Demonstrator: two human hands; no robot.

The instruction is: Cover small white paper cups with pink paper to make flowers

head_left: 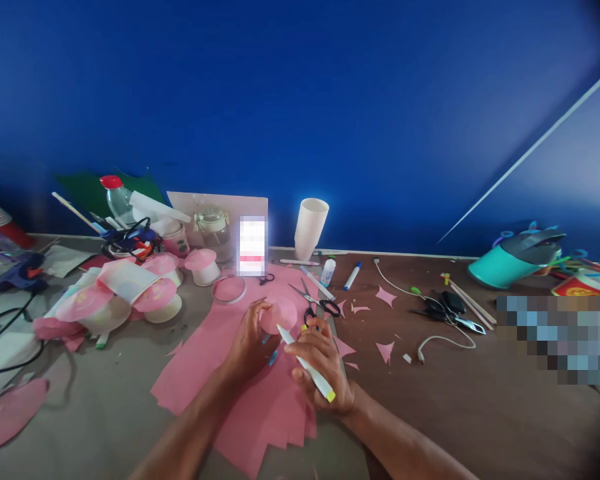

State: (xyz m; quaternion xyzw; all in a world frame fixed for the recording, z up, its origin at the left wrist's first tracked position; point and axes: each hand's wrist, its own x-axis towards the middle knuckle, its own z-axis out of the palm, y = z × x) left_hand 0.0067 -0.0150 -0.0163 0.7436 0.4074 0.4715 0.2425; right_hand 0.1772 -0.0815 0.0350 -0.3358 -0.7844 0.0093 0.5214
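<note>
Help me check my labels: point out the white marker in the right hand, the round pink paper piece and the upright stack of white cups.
White marker (pixel 317 375): head view, on its barrel.
Round pink paper piece (pixel 281 314): head view, middle of its face.
Stack of white cups (pixel 310 229): head view, on its side.

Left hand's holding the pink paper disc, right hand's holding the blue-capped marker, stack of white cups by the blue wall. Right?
The marker is wrong. The head view shows the right hand holding a white marker with a yellow end; the blue-capped marker lies on the table.
</note>
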